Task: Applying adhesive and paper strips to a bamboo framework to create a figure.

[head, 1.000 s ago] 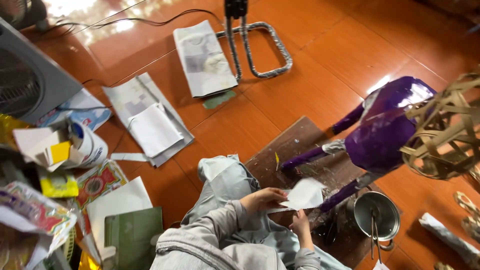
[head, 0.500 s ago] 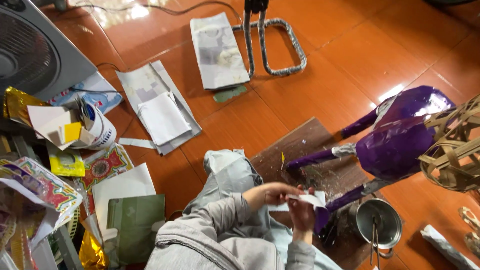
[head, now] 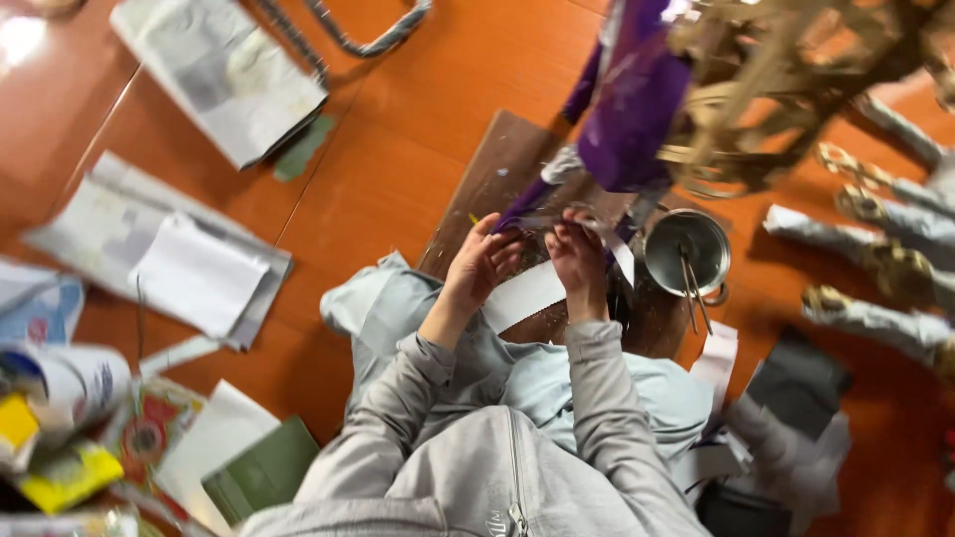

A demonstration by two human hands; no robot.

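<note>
head view: two hands on a pale strip at the purple figure

head view, looking down on a person in a grey zip jacket seated on an orange floor (head: pixel 398 169). the left hand (head: pixel 480 270) is raised with its fingers loosely curled, fingertips touching a thin pale strip (head: pixel 609 244) near the lower limb of a purple paper-covered figure (head: pixel 627 109); it looks like a light pinch rather than a full grip, though motion blur keeps this uncertain. the right hand (head: pixel 577 254) is closed, fingers pinching the same strip just beside the left hand. a wider white paper piece (head: pixel 524 294) lies under both wrists, across the person's lap. beneath the hands sits a dark wooden board (head: pixel 497 179) on the floor. just right of the right hand stands a small metal pot (head: pixel 686 254) with sticks resting in it. above the pot, a bare woven frame (head: pixel 786 80) joins the purple figure. silver-wrapped pieces (head: pixel 875 318) lie further right. newspapers (head: pixel 224 70) and loose sheets (head: pixel 164 259) are spread on the floor to the left, well apart from the hands, with a green book (head: pixel 261 477) near the left elbow.
</note>
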